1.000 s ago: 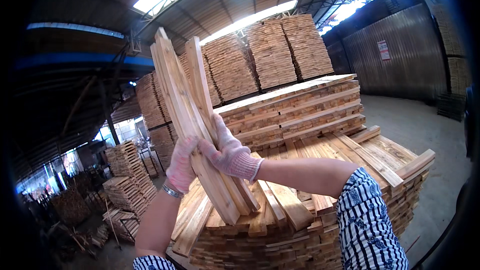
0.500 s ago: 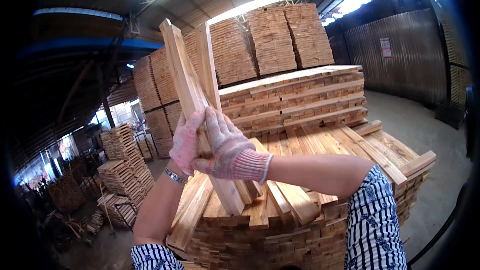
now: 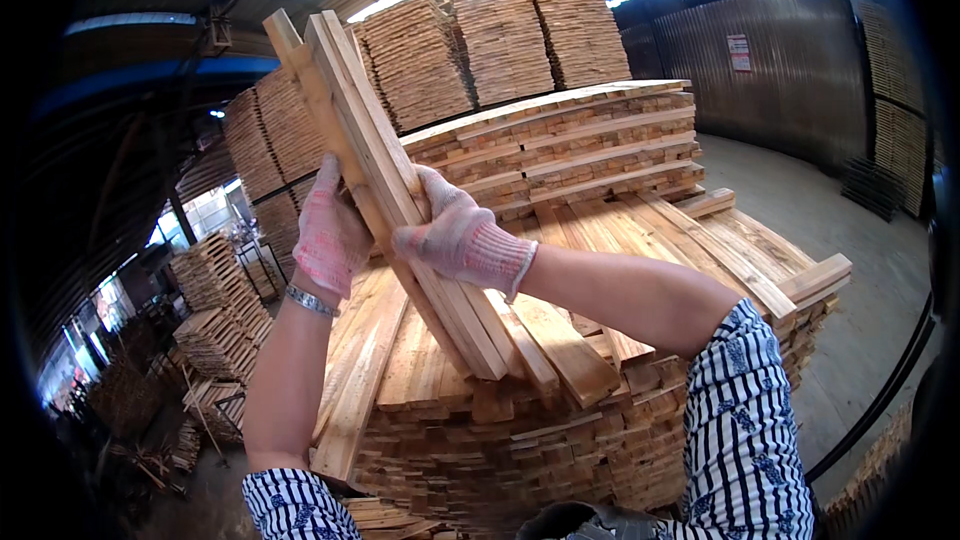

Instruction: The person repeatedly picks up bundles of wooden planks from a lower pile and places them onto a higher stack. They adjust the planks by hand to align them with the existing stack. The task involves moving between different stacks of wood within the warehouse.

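A few long wooden boards stand tilted before me, pressed together, tops leaning left. Their lower ends are over the near edge of the wood stack. My right hand, in a pale pinkish knit glove, grips them from the right, thumb across the front and fingers round the far edge. On the other side my left hand, gloved alike, is closed against the boards' left edge; part of its fingers is hidden behind them. A patterned band circles the left wrist.
Loose boards lie across the stack top beside the held ones. Behind rises a layered lumber pile, with tall bundled stacks farther back. Smaller wood piles stand on the left. Concrete floor runs along the right.
The boards, crossed and spread apart at the top before, are now closer together side by side. My hands have moved apart, the left to the left, the right with its thumb in front.
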Action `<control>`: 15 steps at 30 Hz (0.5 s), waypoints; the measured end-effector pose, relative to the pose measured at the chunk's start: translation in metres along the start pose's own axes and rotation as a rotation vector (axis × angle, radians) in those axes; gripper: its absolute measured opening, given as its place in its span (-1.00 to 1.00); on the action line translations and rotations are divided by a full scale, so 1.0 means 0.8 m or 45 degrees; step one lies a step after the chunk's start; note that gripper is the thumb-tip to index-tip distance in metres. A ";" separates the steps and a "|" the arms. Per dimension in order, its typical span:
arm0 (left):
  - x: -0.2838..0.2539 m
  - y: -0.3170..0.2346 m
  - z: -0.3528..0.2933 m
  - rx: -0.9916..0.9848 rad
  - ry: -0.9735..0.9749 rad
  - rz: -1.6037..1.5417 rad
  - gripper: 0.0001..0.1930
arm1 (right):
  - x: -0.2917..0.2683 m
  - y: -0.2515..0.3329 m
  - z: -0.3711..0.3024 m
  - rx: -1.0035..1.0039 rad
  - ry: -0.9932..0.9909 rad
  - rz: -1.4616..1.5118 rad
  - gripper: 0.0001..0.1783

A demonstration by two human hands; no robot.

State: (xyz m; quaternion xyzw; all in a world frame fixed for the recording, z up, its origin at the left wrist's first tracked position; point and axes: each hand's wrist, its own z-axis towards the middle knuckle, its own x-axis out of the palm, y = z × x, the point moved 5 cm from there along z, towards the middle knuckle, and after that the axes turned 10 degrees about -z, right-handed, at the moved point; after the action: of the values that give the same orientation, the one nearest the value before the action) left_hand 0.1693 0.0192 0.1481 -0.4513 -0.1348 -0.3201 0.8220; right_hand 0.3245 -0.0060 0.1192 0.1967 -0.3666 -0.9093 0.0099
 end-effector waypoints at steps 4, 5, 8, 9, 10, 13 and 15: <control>-0.032 0.019 0.021 -0.129 -0.302 0.227 -0.57 | -0.039 0.018 0.008 0.109 0.001 0.224 -0.35; -0.054 0.025 0.027 -0.155 -0.373 0.295 -0.59 | -0.056 0.031 0.007 0.119 0.022 0.326 -0.40; -0.089 0.057 0.041 -0.223 -0.388 0.573 -0.64 | -0.151 0.029 0.020 0.135 0.003 0.106 -0.48; -0.138 0.051 0.054 -0.216 -0.291 0.700 -0.65 | -0.170 0.032 0.014 0.176 -0.016 -0.201 -0.49; -0.165 0.055 0.058 -0.224 -0.184 0.824 -0.65 | -0.193 0.038 0.001 0.228 -0.039 -0.507 -0.50; -0.075 0.110 0.012 -0.499 -0.197 0.461 -0.68 | -0.277 0.008 -0.072 0.462 -0.044 -1.395 -0.50; -0.093 0.096 -0.001 -0.591 -0.262 0.585 -0.60 | -0.292 -0.037 -0.109 0.604 0.178 -1.661 -0.50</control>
State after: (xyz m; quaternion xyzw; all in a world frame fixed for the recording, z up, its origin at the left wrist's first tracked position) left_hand 0.1626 0.0785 0.0592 -0.6749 -0.0353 -0.1016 0.7300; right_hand 0.5752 -0.0039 0.1240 0.4316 -0.3608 -0.6102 -0.5578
